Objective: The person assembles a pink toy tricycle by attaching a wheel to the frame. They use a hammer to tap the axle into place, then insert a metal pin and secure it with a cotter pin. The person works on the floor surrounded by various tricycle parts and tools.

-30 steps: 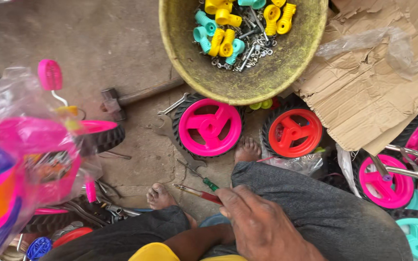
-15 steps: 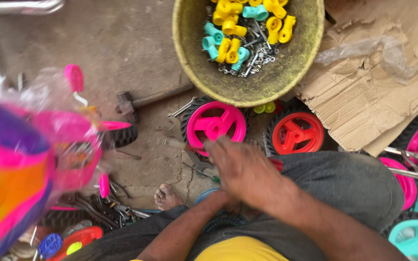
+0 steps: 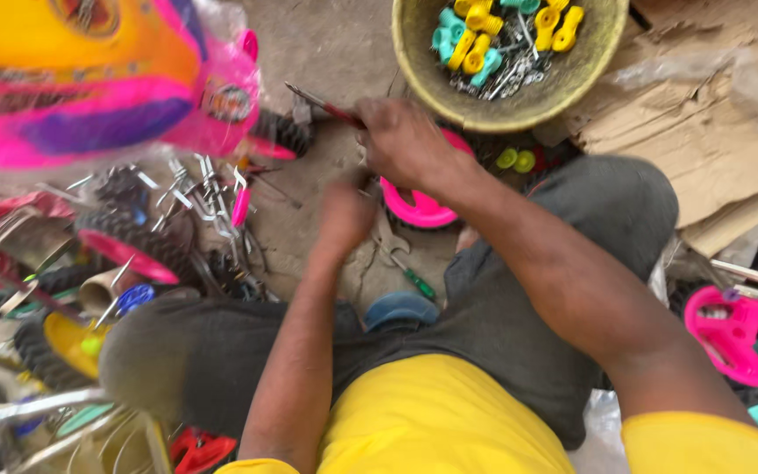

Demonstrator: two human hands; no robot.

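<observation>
Sat on the floor (image 3: 335, 44) among loose parts. Gripped a red-handled tool (image 3: 326, 107) in the right hand (image 3: 405, 140), fingers closed round it, tip pointing up and left, just above the pink wheel (image 3: 418, 209) lying flat by the knee. Held the left hand (image 3: 344, 215) low beside that wheel; too blurred to tell whether curled or spread.

Looked early in the work, judging by the spread: wheel not mounted on anything, another pink wheel (image 3: 734, 329) loose at the right, yellow and teal plastic pieces (image 3: 475, 39) and metal hardware unsorted in the basin (image 3: 414, 70). Left a green-handled screwdriver (image 3: 414, 283) untouched on the floor near the left hand. Kept the plastic-wrapped toy body (image 3: 89, 79) well apart at upper left, wrapper on.
</observation>
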